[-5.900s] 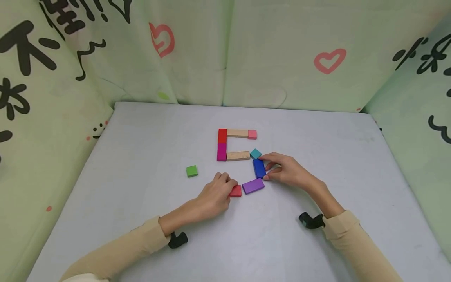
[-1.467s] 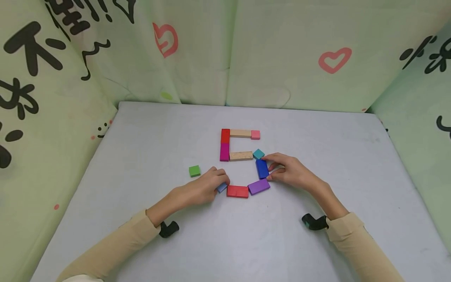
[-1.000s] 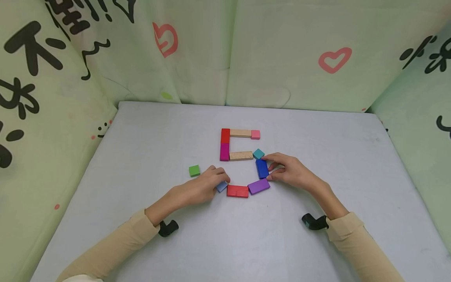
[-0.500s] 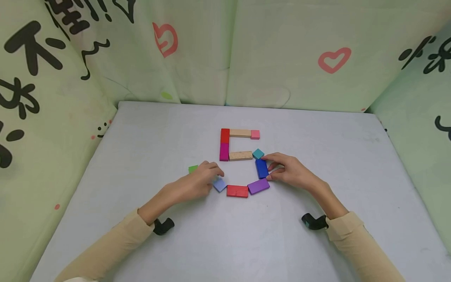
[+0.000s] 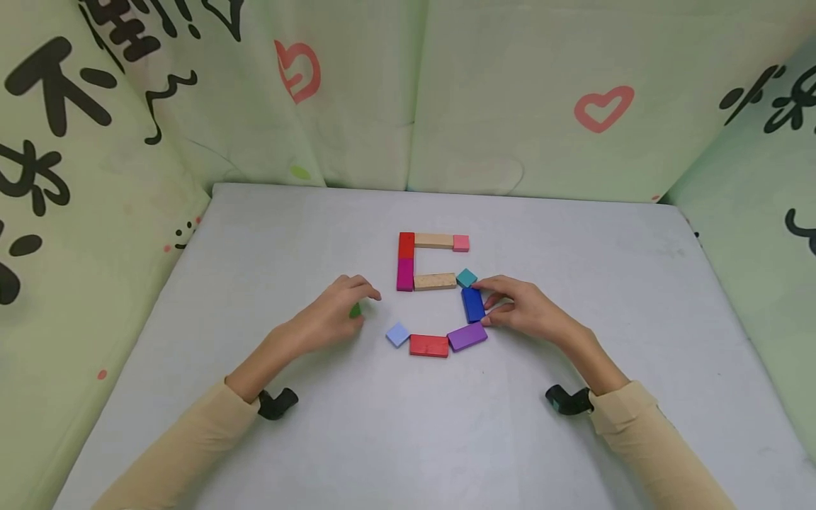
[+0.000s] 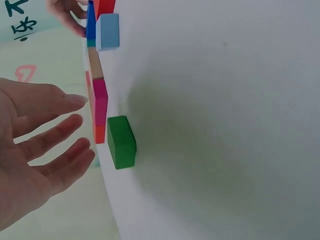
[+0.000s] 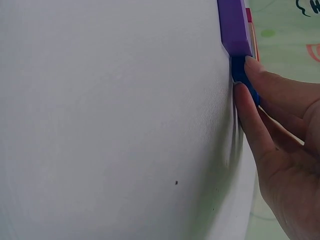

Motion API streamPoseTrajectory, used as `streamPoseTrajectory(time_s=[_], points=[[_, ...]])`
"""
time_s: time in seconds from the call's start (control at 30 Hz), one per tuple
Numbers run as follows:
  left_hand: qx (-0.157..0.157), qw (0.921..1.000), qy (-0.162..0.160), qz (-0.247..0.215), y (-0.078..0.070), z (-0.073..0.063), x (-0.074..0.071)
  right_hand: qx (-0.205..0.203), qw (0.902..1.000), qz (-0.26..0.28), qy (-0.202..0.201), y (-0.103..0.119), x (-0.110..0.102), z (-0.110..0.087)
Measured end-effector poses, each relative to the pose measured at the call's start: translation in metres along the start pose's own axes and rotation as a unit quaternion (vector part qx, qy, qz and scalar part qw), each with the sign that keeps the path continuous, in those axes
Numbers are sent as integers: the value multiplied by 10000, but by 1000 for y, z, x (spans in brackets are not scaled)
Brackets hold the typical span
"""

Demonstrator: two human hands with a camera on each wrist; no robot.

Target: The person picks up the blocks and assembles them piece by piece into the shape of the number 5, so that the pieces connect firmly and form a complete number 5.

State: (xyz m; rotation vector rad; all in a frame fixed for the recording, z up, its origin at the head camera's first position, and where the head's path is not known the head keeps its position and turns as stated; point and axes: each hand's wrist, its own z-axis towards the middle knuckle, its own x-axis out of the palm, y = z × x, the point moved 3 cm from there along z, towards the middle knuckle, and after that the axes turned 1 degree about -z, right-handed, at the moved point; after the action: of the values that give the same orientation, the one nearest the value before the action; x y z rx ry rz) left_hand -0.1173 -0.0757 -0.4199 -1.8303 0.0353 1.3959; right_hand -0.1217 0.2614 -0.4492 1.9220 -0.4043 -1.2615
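In the head view my left hand (image 5: pixel 333 315) is over the green block (image 5: pixel 355 310), which it partly covers. The left wrist view shows that hand's fingers spread and apart from the green block (image 6: pixel 121 142), which rests on the table. My right hand (image 5: pixel 525 308) holds the blue block (image 5: pixel 473 305) with thumb and forefinger at its right side. Touching that block's near end is a purple block (image 5: pixel 467 336). Left of it lie a red block (image 5: pixel 428 346) and a tilted light blue block (image 5: pixel 398 335). A teal block (image 5: pixel 467 278) sits at the blue block's far end.
Farther back, a wooden block (image 5: pixel 435 282), a magenta block (image 5: pixel 404 275), another red block (image 5: pixel 406 245), a second wooden block (image 5: pixel 433 241) and a pink block (image 5: pixel 461 244) join in a bracket shape. The white table (image 5: pixel 574 241) meets patterned cloth (image 5: pixel 497 92) behind.
My left hand placed the red block, then the light blue block beside it, let go, and moved left and away to the green block. The right hand stays at the blue block.
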Motion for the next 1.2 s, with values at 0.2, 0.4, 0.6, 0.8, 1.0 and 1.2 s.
streamPoseTrajectory(time_s=[0.2, 0.4, 0.6, 0.8, 1.0, 1.2], points=[[-265, 9996, -69, 84, 12, -2, -1, 60, 9999, 100, 35, -2, 0, 0], [-400, 9992, -37, -8, 23, -3, 1, 21, 10000, 84, 20, -3, -1, 1], [-459, 9989, 45, 4, 29, -3, 4, -13, 9998, 204, 43, -2, 0, 1], [-476, 9988, 16, -57, 31, -3, 6, -18, 9997, 235, 51, -1, 1, 1], [-484, 9987, 137, -26, 24, 1, 7, -22, 10000, 68, 41, -1, 1, 2], [-351, 9990, 275, 16, 15, 9, 11, -98, 9999, -37, 9, -1, 1, 2]])
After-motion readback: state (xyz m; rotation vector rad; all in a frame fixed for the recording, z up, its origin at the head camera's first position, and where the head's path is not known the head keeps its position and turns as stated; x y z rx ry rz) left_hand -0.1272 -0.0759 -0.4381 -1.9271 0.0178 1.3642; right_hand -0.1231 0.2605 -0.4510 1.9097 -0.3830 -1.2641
